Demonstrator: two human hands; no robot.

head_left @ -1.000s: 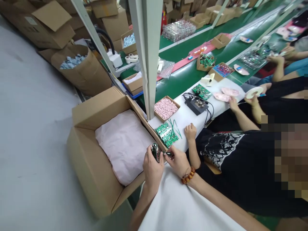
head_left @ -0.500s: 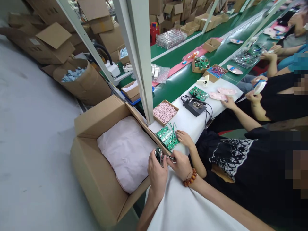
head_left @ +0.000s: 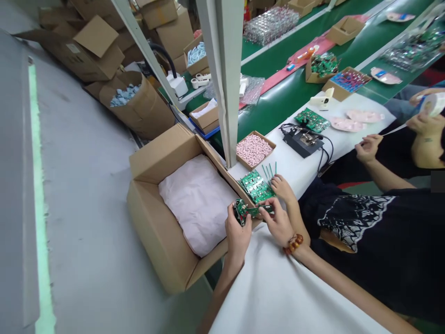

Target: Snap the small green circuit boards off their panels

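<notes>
Circuit board (head_left: 251,210), green, one only, held roughly level between two hands just above the near left corner of the white table (head_left: 278,287). Lies crosswise: left end inside the left hand (head_left: 238,229), right end against the right hand (head_left: 280,225). Left hand closed around the board's bulkier end, fingers curled over the top, thumb hidden. Right hand pinching the other end with its fingertips, one brown bead bracelet (head_left: 294,242) at the wrist. Hangs partly over the inner flap of one open cardboard box (head_left: 156,227), standing against the table's left end and holding one pale pink bag (head_left: 198,199).

Just beyond the held board, one stack of green boards (head_left: 256,185) on the table, too tightly piled to count. One co-worker's hand (head_left: 283,188) resting at the stack's right edge, open, fingers down.

Behind that, a few thin green ties (head_left: 270,169), roughly four, lying side by side. Farther back, one shallow cardboard tray (head_left: 242,161) filled with small pink parts (head_left: 255,149), too many and too small to count, just beside one grey post (head_left: 225,93). To the right of the tray, one black fixture (head_left: 303,139) trailing black cables (head_left: 325,155).
</notes>
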